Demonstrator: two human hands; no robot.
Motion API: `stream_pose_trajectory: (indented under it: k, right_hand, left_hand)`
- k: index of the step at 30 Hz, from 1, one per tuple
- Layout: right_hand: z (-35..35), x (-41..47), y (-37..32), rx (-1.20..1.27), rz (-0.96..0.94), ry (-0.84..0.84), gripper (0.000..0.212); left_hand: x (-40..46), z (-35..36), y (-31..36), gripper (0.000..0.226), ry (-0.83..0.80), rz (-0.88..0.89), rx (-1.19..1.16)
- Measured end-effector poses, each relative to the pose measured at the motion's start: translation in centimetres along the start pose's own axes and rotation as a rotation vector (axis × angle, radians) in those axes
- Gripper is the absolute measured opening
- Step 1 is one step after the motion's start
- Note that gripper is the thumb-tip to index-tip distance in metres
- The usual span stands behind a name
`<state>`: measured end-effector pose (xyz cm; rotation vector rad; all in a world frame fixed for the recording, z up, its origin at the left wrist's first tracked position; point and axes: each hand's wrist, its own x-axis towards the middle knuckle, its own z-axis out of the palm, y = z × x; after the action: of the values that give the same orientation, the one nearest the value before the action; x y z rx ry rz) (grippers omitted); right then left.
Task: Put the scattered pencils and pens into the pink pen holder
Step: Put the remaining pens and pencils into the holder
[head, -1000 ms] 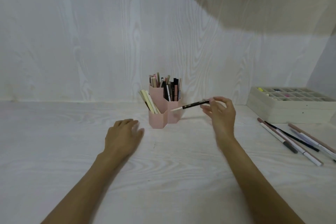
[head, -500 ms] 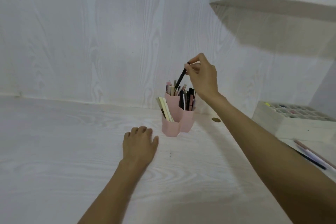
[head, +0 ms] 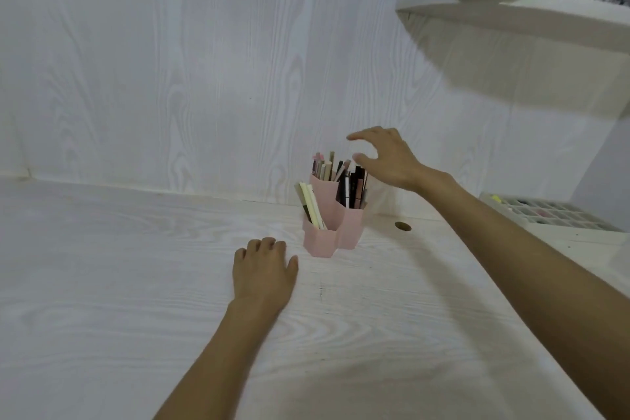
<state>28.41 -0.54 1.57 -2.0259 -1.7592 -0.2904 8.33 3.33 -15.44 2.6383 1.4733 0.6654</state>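
The pink pen holder [head: 332,232] stands on the white desk near the back wall, made of joined hexagonal cups. Several pens and pencils [head: 344,177] stick up from its taller cups, and pale sticks lean in the low front cup. My right hand [head: 385,157] hovers just above and right of the pens, fingers spread and relaxed, holding nothing. My left hand [head: 262,269] rests flat on the desk, just left of and in front of the holder. No loose pens show in this view.
A white compartment tray [head: 545,213] sits at the right by the wall. A round cable hole [head: 403,226] is in the desk right of the holder. A shelf [head: 511,15] with a laptop and wire basket hangs at upper right.
My right hand carried a black pen to the holder, lowered it in and let go; it now hovers empty above the pens. The left hand stayed on the desk. The view shifted left.
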Motion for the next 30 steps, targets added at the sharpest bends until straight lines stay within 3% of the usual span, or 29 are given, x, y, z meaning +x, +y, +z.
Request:
stream_pose_trajectory:
  k: [6,9,12,15,21,24,30]
  right_hand:
    - [-1.5,-6.9,6.8,0.027,0.062,-0.042,0.026]
    - [-1.6,-12.4,12.3,-0.018,0.262,-0.11,0.027]
    - [-2.0,-17.3,16.8,-0.036,0.524,-0.136,0.03]
    - [-2.0,-20.9,20.1,-0.152,0.749,-0.111,0.04]
    - [-1.2,-25.2,23.2,-0.146,1.107,0.001,0.078]
    - [-1.0,-26.8,24.0,-0.138,1.139,-0.014,0.083]
    - [-1.1,-27.2,23.6,-0.238,0.994,0.045,0.041]
  left_hand:
    - [0.2,-0.8,0.3,0.033,0.079,0.022,-0.051]
    - [-0.2,-1.0,2.1,0.032,0.087,0.161,-0.132]
    - [-1.3,-0.7,4.5,0.034,-0.004,0.347,-0.193]
    - [-1.9,-0.1,5.8,0.033,-0.048,0.473,-0.15]
    - [-1.4,-0.3,7.5,0.025,-0.054,0.393,-0.122]
    - [-1.4,-0.1,10.3,0.028,-0.05,0.362,-0.067]
    - [-1.5,1.6,18.4,0.032,-0.117,0.454,-0.173]
